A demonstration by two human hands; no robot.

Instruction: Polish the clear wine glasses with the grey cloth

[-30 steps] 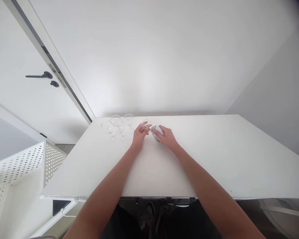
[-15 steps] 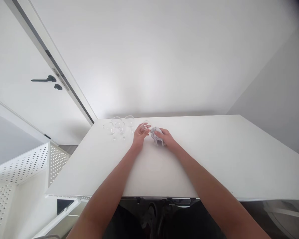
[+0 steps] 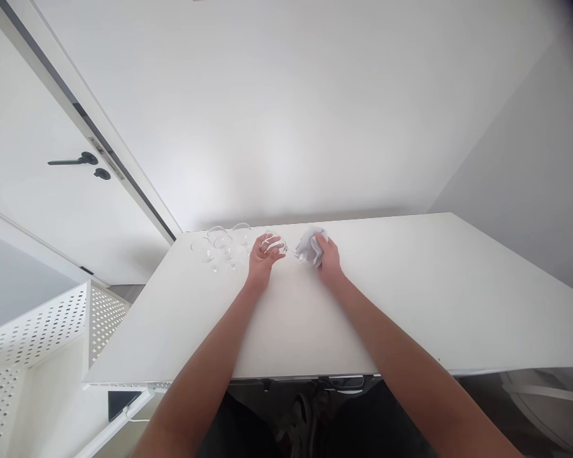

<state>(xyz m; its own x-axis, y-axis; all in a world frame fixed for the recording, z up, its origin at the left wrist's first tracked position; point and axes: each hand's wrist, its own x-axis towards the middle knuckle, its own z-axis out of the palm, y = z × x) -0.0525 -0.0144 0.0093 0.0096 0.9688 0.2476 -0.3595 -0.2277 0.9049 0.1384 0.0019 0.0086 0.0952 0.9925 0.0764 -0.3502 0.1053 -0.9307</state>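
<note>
Near the back edge of the tabletop (image 3: 305, 324), I see the left hand (image 3: 261, 259) with fingers curled round a stemmed glass (image 3: 288, 250), the right hand (image 3: 330, 256) clamping a pale cloth (image 3: 309, 245) at its foot, four more glasses (image 3: 223, 243) standing just leftward, tabletop stretching wide rightward.

You have free tabletop (image 3: 434, 292) between your forearms (image 3: 229, 331) and to the right of your right hand (image 3: 330, 259). Just left of your left hand (image 3: 261, 259), four stemmed glasses (image 3: 223, 243) bar the way; beyond both hands, the wall (image 3: 286, 127) stops you.
</note>
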